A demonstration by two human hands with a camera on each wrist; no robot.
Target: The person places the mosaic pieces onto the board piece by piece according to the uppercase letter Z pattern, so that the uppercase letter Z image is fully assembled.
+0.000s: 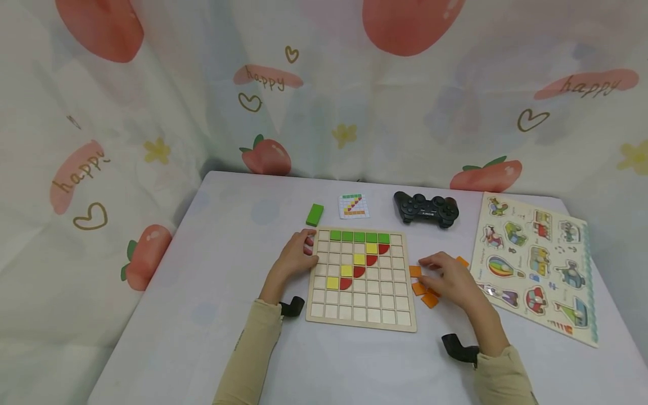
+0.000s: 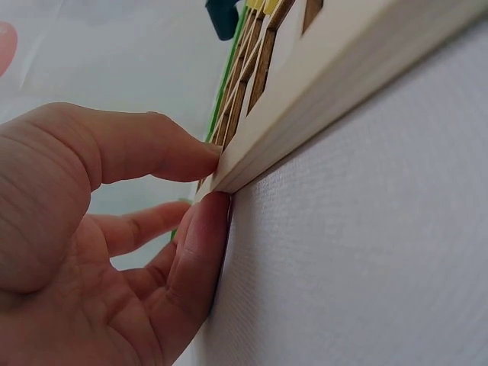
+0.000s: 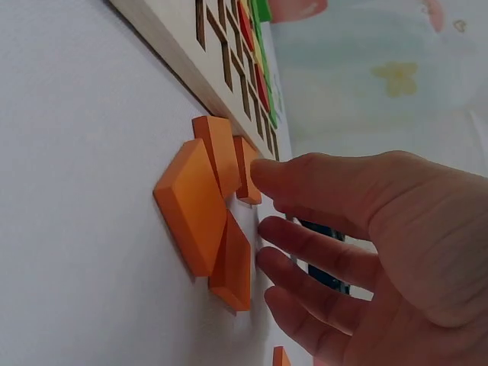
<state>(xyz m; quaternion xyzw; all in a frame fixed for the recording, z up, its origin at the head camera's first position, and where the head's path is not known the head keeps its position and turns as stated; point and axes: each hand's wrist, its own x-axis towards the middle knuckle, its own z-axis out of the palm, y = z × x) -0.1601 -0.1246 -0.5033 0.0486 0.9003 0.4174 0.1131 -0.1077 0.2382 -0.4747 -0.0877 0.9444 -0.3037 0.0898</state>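
A square wooden grid board [image 1: 360,324] lies on the table, with green and yellow square tiles and red quarter-round tiles set in some cells. At its left edge my left hand [image 1: 293,256] grips the frame; the left wrist view shows the thumb [image 2: 164,145] on top and the fingers against the side. My right hand [image 1: 450,278] hovers beside the board's right edge, fingers spread and slightly bent. In the right wrist view, its thumb overlaps one orange tile [image 3: 245,169]. Several other orange tiles [image 3: 194,206] lie together near the fingers.
Behind the board are a green block [image 1: 315,215] and a pattern card [image 1: 354,206]. A black game controller [image 1: 426,209] lies at the back. A picture puzzle board [image 1: 536,270] covers the table's right side. Another orange tile [image 1: 462,261] lies beyond my right hand.
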